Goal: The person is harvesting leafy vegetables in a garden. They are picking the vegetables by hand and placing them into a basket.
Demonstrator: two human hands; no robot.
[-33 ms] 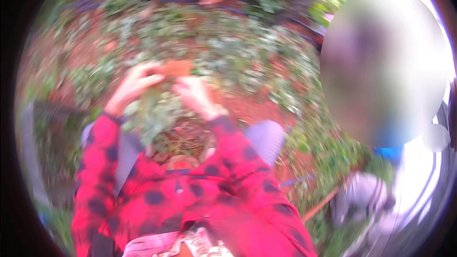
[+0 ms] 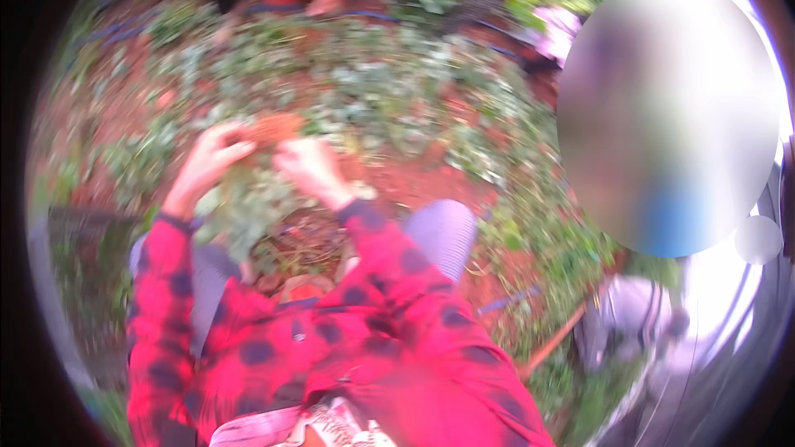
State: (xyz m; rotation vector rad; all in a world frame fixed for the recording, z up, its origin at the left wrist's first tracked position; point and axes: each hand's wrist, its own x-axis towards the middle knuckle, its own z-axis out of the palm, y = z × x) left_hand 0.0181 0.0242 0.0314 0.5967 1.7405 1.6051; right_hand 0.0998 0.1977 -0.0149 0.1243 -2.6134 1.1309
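Orange clump (image 2: 277, 127), blurred, kind unclear, at twelve o'clock from the lap, right by both hands. Left hand (image 2: 214, 157) at its eight o'clock, thumb and fingers curved toward its edge; right hand (image 2: 310, 167) at its five o'clock, fingers curled in. Cannot tell whether pinching or only touching it. Judging by such closeness, handling under way rather than finished; how much done or left, impossible to tell. Leafy vines (image 2: 373, 74) toward two o'clock, red soil (image 2: 414, 186) toward four.

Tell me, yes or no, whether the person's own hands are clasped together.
No, a gap shows between the left hand and the right hand, over leafy plants.
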